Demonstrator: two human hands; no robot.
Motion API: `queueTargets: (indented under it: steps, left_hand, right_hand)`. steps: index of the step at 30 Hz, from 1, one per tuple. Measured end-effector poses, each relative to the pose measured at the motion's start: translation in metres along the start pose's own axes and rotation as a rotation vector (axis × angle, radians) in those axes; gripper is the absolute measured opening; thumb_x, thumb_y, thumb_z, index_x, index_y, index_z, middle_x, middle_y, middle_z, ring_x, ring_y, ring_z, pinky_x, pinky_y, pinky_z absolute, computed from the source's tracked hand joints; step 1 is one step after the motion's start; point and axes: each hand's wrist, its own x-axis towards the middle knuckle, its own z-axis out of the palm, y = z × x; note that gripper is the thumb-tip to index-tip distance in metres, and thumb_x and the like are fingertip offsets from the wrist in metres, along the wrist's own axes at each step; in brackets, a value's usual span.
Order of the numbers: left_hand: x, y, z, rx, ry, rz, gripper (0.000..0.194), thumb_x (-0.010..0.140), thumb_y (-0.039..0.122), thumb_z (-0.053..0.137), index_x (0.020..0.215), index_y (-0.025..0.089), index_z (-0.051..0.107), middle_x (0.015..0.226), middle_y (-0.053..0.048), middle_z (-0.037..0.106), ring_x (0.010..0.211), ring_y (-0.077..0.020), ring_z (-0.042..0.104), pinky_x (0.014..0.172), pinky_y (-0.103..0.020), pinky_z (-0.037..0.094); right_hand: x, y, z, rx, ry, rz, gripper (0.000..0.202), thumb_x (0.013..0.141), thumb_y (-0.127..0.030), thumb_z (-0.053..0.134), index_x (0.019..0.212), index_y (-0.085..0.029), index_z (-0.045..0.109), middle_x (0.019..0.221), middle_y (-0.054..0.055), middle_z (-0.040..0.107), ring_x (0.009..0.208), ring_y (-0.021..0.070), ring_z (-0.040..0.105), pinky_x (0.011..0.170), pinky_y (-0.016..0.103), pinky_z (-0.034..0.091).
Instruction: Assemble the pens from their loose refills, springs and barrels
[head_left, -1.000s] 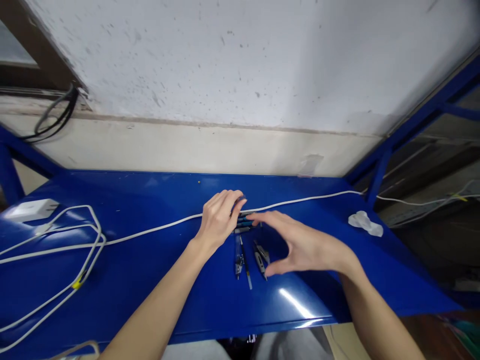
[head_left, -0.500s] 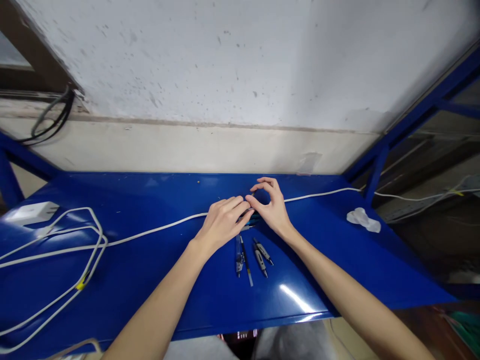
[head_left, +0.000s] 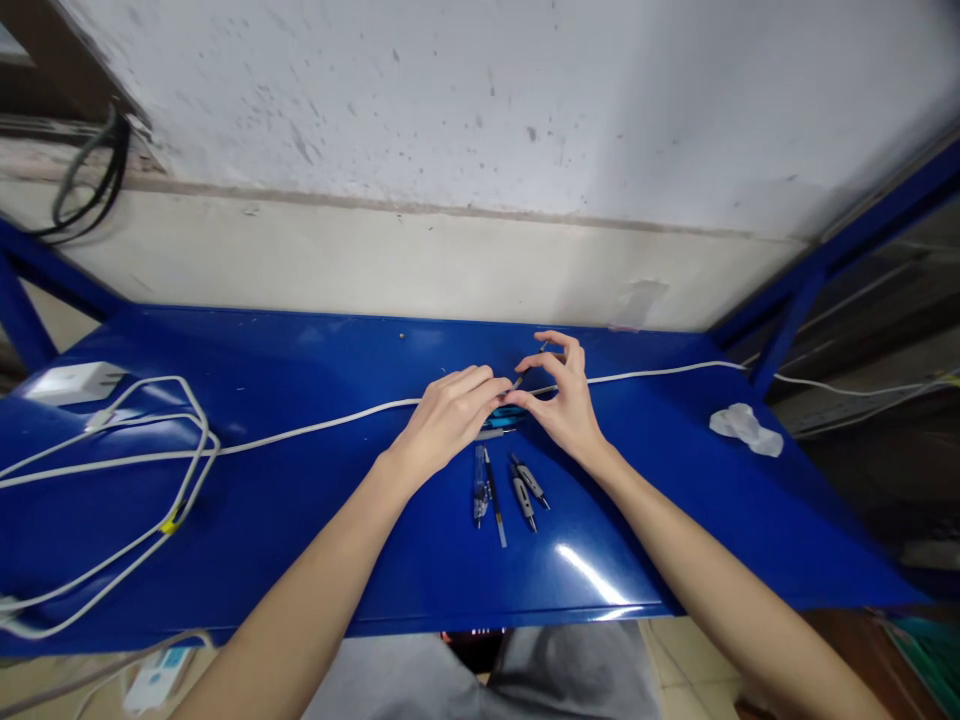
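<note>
My right hand (head_left: 562, 400) pinches a thin dark pen refill (head_left: 523, 379) between thumb and fingers, slanting up to the right. My left hand (head_left: 455, 412) is closed right beside it, thumb and fingertips meeting the refill's lower end; what else they grip is hidden. Under the hands lie several blue pens (head_left: 504, 416), partly covered. Nearer the front edge are a clear pen barrel (head_left: 480, 487), another refill (head_left: 495, 497) and two grey pen front pieces, one to the left (head_left: 523, 503) and one to the right (head_left: 533, 482).
A white cable (head_left: 315, 430) crosses the blue table (head_left: 300, 560) behind the hands. Its coils (head_left: 196, 450) and a white power adapter (head_left: 73, 384) lie at left. Crumpled clear plastic (head_left: 746, 430) sits at right. A wall (head_left: 450, 250) rises behind; blue frame posts flank the sides.
My right hand has turned and lifted slightly away from the left, and the dark refill now shows between them. The whole view has tilted and shifted a little.
</note>
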Motion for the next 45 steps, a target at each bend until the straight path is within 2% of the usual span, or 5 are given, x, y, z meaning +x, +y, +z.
queueTargets:
  steps: [16,21,26,33,45]
  left_hand:
    - [0.001,0.006,0.001,-0.05,0.058,-0.07,0.022,0.106,0.026,0.049,0.111,0.015,0.067,0.094,-0.006,0.068,0.082,-0.016,0.065,0.072,-0.028,0.051]
    - [0.0,0.004,0.003,-0.069,0.094,-0.118,0.022,0.106,0.026,0.05,0.113,0.016,0.068,0.094,-0.006,0.068,0.08,-0.0152,0.066,0.071,-0.028,0.052]
    - [0.001,0.003,0.003,-0.027,0.13,-0.153,0.02,0.105,0.025,0.051,0.112,0.016,0.068,0.093,-0.006,0.068,0.079,-0.0154,0.064,0.071,-0.028,0.051]
    - [0.001,0.001,0.002,0.068,0.109,-0.119,0.023,0.106,0.027,0.049,0.112,0.015,0.068,0.093,-0.006,0.069,0.083,-0.018,0.062,0.074,-0.032,0.05]
    - [0.003,0.015,-0.003,0.138,0.06,-0.089,0.028,0.106,0.016,0.039,0.112,0.01,0.066,0.095,-0.009,0.067,0.09,-0.021,0.062,0.076,-0.034,0.051]
  right_hand:
    - [-0.002,-0.006,0.0,-0.161,0.113,-0.006,0.024,0.093,-0.051,0.067,0.098,-0.029,0.073,0.138,0.008,0.05,0.128,0.0326,0.046,0.1,0.053,0.047]
    - [-0.002,-0.01,-0.003,-0.132,0.203,-0.053,0.014,0.099,-0.036,0.061,0.102,-0.029,0.072,0.133,0.008,0.054,0.12,0.0297,0.052,0.097,0.052,0.05]
    - [-0.002,-0.018,-0.006,-0.024,0.276,-0.081,0.023,0.102,-0.023,0.049,0.102,-0.028,0.071,0.12,0.009,0.055,0.104,0.0238,0.062,0.092,0.049,0.056]
    - [-0.005,-0.03,-0.006,0.059,0.228,-0.083,0.018,0.1,-0.022,0.053,0.106,-0.029,0.069,0.105,0.006,0.057,0.089,0.0202,0.064,0.075,0.042,0.06]
    - [-0.015,-0.037,-0.004,0.116,0.047,-0.168,0.042,0.1,-0.011,0.045,0.136,-0.028,0.053,0.095,0.003,0.056,0.087,0.0175,0.061,0.076,0.036,0.062]
